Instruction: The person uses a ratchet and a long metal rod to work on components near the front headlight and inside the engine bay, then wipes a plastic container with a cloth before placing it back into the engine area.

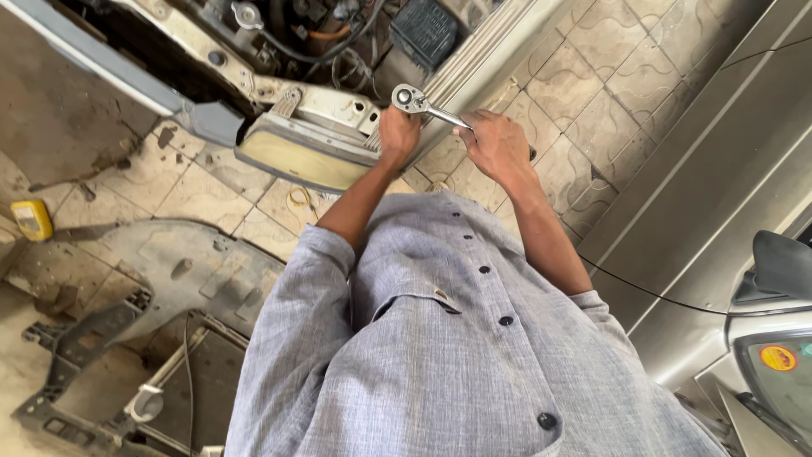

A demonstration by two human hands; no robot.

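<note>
My right hand [499, 145] is closed around the handle of a chrome ratchet wrench [416, 101]. The wrench's round head points toward the front corner of a car with its bodywork stripped. My left hand [397, 134] is fisted just under the wrench head, against the top edge of the headlight [296, 154]. What its fingers grip is hidden. Both bare forearms reach out from the sleeves of my grey buttoned shirt [440, 355], which fills the lower middle of the view.
The open engine bay holds hoses and a black box [425, 30]. On the tiled floor at the left lie a grey bumper panel [182, 267], a black frame part [80, 372] and a yellow object [32, 218]. A thin black cable [647, 292] runs toward another vehicle [774, 338] on the right.
</note>
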